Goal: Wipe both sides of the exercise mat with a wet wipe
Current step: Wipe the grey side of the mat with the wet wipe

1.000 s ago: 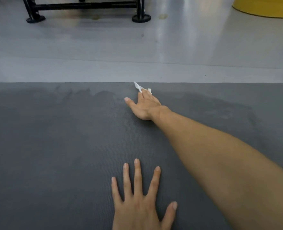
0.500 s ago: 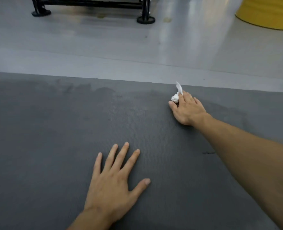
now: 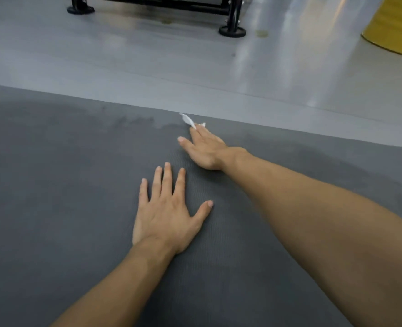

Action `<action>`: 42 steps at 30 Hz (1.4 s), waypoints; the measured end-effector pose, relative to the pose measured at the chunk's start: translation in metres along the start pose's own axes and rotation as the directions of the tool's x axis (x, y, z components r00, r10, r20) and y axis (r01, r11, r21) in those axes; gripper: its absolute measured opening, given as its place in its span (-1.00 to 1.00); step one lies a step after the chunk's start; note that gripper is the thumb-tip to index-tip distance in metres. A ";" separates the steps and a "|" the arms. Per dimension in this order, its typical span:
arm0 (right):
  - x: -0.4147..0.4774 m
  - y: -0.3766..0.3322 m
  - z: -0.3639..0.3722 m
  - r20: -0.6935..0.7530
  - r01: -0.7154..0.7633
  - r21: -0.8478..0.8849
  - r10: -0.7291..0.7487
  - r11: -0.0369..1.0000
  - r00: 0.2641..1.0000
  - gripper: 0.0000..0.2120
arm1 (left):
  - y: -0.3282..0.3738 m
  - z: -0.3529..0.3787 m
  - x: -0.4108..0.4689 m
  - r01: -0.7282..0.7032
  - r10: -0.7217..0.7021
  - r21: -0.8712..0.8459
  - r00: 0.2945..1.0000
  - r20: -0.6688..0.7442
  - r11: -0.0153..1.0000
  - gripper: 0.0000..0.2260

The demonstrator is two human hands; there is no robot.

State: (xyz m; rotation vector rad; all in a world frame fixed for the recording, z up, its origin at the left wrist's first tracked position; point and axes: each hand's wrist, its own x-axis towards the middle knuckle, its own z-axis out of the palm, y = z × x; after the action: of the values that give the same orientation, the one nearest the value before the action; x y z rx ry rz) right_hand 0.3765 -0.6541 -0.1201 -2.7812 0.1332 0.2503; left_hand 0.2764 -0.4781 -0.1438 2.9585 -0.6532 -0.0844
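Note:
A dark grey exercise mat (image 3: 53, 185) lies flat on the floor and fills the lower part of the head view, with darker damp streaks near its far edge. A small crumpled white wet wipe (image 3: 188, 120) sits at that far edge. My right hand (image 3: 204, 149) reaches forward and presses the wipe against the mat with straight fingers, thumb spread to the left; most of the wipe is hidden under the fingertips. My left hand (image 3: 167, 215) rests flat on the mat just behind it, fingers spread.
Shiny grey floor (image 3: 195, 67) stretches beyond the mat's far edge. A black metal rack base with round feet (image 3: 232, 31) stands at the top centre. A yellow rounded object (image 3: 396, 27) sits at the top right.
My right hand has slid the wipe left along the far edge, back toward my left hand. The left hand stays flat on the mat.

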 end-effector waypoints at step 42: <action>-0.154 0.144 -0.001 -0.204 -0.438 -0.013 0.427 0.899 0.881 -0.26 | -0.002 -0.002 -0.006 -0.019 0.019 -0.012 0.999 0.045 1.000 -0.25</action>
State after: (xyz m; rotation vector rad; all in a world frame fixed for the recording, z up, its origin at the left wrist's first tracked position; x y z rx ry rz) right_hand 0.2086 -0.7796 -0.1371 -2.7955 0.8165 0.0841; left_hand 0.2715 -0.4737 -0.1416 2.9466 -0.6839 -0.1524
